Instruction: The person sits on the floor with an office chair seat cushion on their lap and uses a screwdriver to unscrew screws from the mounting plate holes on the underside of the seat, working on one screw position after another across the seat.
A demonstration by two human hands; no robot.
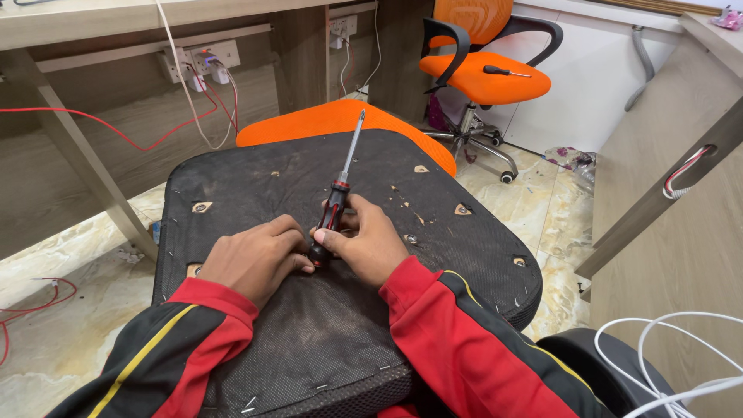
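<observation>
Upturned on my lap, seat base shows empty mounting holes (nothing refitted yet); right hand fingers clamp screwdriver, left hand fingers curled against its handle.

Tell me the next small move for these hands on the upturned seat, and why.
Probably lift the screwdriver in the right hand and turn its tip down toward a screw hole. Its shaft lies nearly flat on the black seat underside, tip pointing away, while the left hand rests fingers at the handle end, so no fastener is engaged.
</observation>
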